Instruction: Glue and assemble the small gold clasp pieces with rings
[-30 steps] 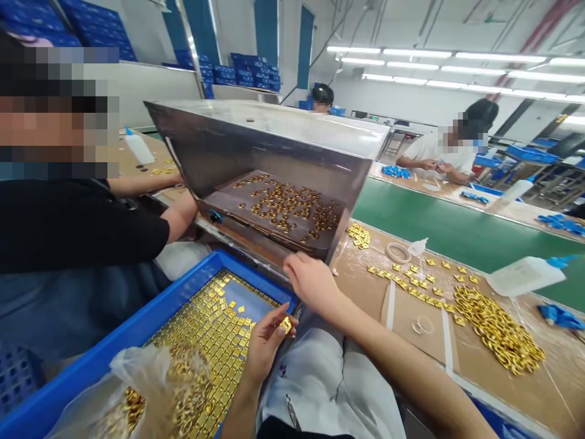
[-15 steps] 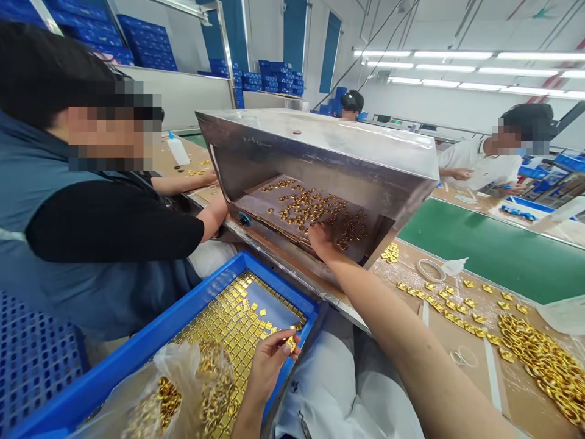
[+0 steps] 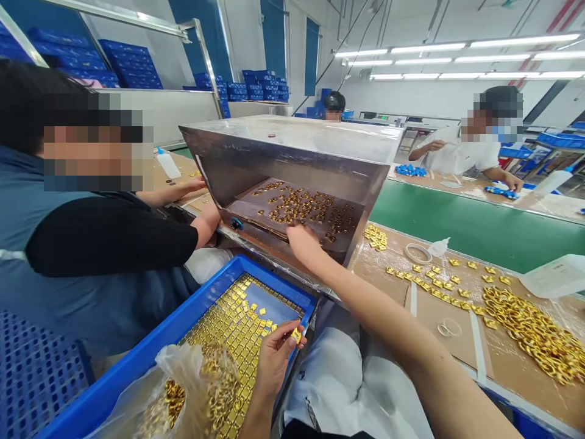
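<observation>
My left hand [image 3: 273, 356] is closed in a pinch on a small gold square piece [image 3: 296, 335], above the right rim of a blue tray [image 3: 178, 317]. Rows of similar gold square pieces [image 3: 237, 347] cover the tray's floor, with a few lying loose. My right hand [image 3: 305, 242] is at the front opening of a metal hood [image 3: 274, 155]; its fingers curl together, and whatever they hold is hidden. Just beyond it, small gold ring-like parts [image 3: 301, 206] lie scattered on a sheet inside the hood.
A clear plastic bag [image 3: 183, 372] of gold parts lies in the tray. On the right, the bench holds a heap of gold rings [image 3: 530, 329], square pieces and a tape roll [image 3: 418, 253]. A co-worker [image 3: 105, 244] sits close on the left, one arm beside the hood.
My right hand has drawn back from among the parts toward the hood's front edge. My left hand still pinches the gold square piece. The view has turned a little to the right.
</observation>
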Action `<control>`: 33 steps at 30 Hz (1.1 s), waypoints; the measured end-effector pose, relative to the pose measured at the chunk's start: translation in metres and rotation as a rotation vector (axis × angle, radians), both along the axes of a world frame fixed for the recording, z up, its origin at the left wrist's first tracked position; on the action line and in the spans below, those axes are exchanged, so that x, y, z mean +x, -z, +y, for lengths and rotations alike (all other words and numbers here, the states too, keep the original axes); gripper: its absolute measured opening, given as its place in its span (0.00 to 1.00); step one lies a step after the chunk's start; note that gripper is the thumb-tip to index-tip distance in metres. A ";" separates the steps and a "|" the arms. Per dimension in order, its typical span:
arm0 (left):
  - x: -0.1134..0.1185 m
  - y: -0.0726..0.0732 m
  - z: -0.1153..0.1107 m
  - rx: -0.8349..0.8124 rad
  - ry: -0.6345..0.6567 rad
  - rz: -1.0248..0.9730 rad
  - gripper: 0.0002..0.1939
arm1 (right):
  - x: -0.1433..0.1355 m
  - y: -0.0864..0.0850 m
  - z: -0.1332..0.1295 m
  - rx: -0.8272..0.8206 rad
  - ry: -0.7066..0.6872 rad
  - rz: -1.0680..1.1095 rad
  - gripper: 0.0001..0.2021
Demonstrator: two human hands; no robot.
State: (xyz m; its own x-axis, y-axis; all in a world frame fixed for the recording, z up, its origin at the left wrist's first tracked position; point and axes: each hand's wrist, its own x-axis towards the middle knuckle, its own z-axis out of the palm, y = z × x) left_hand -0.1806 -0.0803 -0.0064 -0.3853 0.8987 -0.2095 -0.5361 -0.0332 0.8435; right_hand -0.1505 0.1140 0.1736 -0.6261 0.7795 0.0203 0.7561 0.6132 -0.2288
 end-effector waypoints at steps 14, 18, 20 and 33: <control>0.090 -0.015 0.028 0.102 0.345 0.016 0.25 | 0.223 0.131 -0.156 -1.109 0.412 1.692 0.19; 0.113 -0.016 0.030 0.177 0.419 0.024 0.24 | 0.235 0.134 -0.162 -1.069 0.440 1.767 0.19; 0.118 -0.017 0.031 0.191 0.428 0.030 0.24 | 0.239 0.134 -0.161 -1.032 0.445 1.766 0.20; 0.137 -0.026 0.077 0.211 0.599 -0.027 0.22 | 0.253 0.142 -0.140 -0.992 0.531 2.026 0.18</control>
State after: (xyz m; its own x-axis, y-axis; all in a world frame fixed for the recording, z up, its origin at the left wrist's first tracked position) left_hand -0.0441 -0.0038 0.0195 0.2004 0.9797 -0.0068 -0.5345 0.1151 0.8373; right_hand 0.1028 -0.0255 0.0312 -0.1099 0.9691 -0.2210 -0.7476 -0.2271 -0.6241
